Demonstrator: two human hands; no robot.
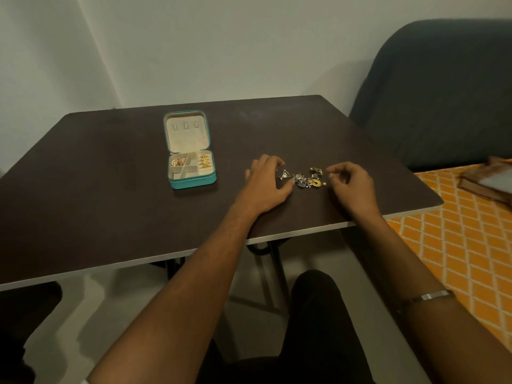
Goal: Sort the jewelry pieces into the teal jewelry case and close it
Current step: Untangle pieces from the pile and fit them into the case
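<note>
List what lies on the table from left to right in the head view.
teal jewelry case → left hand → triangle pendant → silver beaded piece → yellow sunflower piece → right hand

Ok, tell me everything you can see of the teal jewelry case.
The teal jewelry case lies open on the dark table, left of both hands and touched by neither. Its lid is folded back flat, showing a cream lining with three small tabs. The cream base is split by dividers into compartments: gold-coloured pieces sit in the far-left one, more on the right; the near ones look empty.
</note>
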